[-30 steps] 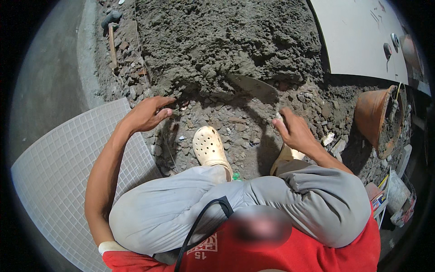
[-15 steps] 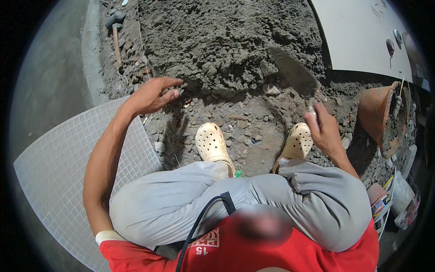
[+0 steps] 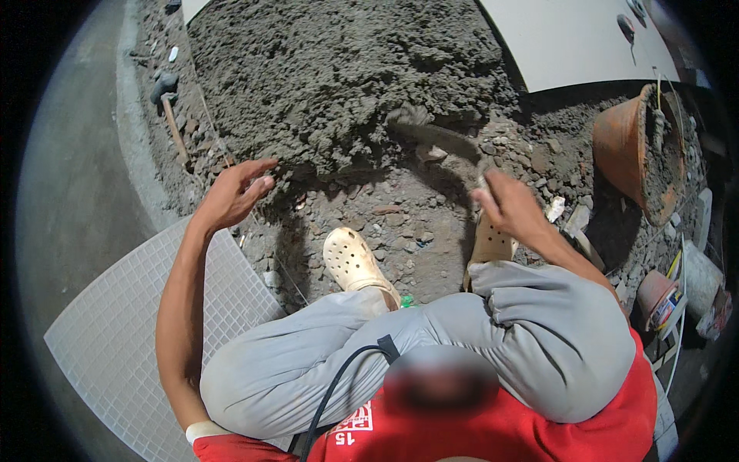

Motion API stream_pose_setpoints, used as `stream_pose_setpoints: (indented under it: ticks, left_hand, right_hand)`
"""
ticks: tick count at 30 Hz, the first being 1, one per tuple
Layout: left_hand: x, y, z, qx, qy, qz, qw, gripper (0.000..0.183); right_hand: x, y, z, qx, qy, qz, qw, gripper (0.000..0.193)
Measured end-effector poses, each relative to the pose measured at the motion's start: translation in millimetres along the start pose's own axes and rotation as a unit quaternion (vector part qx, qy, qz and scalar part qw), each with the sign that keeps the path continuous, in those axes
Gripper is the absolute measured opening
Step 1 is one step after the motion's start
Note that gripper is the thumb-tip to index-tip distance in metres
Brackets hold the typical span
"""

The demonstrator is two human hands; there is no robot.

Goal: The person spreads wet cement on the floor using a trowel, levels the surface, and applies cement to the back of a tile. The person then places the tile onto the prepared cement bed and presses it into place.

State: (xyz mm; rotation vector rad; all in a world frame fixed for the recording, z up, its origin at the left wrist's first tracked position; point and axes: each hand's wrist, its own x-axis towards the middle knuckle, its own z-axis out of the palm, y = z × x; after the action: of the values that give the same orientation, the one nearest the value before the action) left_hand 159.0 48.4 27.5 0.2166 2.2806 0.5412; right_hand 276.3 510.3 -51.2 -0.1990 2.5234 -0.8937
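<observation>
Along the near edge of the grey mortar (image 3: 339, 77), the right grip (image 3: 509, 206) is wrapped round the trowel (image 3: 446, 142), blade blurred at the lumps; left grip (image 3: 232, 194) hangs free, fingers parted. Mortar's down, yet looks unsmoothed, rubble (image 3: 396, 209) showing by the cream shoes (image 3: 350, 258). White print (image 3: 356, 425) marks the red shirt (image 3: 570, 427).

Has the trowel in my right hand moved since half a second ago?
Yes, the trowel has moved left and toward you, away from the white panel.
</observation>
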Motion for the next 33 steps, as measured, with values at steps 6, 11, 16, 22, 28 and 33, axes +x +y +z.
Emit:
stream_pose_setpoints:
  ticks: [6,11,16,22,28,33]
  left_hand:
    - [7.2,9.5,-3.2,0.018,-0.018,0.001,1.000,0.045]
    - [8.1,10.1,-3.7,-0.028,-0.023,0.000,0.999,0.046]
    - [16.2,7.7,-9.7,-0.018,-0.055,-0.036,0.998,0.057]
    - [22.5,10.6,-13.0,-0.006,-0.060,-0.009,0.998,0.054]
    - [15.7,1.7,-13.1,-0.015,-0.024,0.006,1.000,0.053]
    - [28.9,1.6,-16.1,0.011,-0.047,-0.038,0.998,0.057]
  right_hand:
    - [-21.1,24.0,-41.5,0.086,0.005,0.111,0.990,0.041]
    - [-35.9,33.4,-45.7,0.243,-0.012,0.204,0.948,0.033]
    - [20.7,-2.5,-23.0,0.448,-0.107,0.129,0.878,0.033]
    - [132.1,-86.4,43.1,0.555,-0.297,0.116,0.769,0.037]
    - [130.6,-67.5,31.8,0.656,-0.141,0.180,0.719,0.037]
    - [95.8,-30.7,1.0,0.717,-0.032,0.200,0.667,0.038]
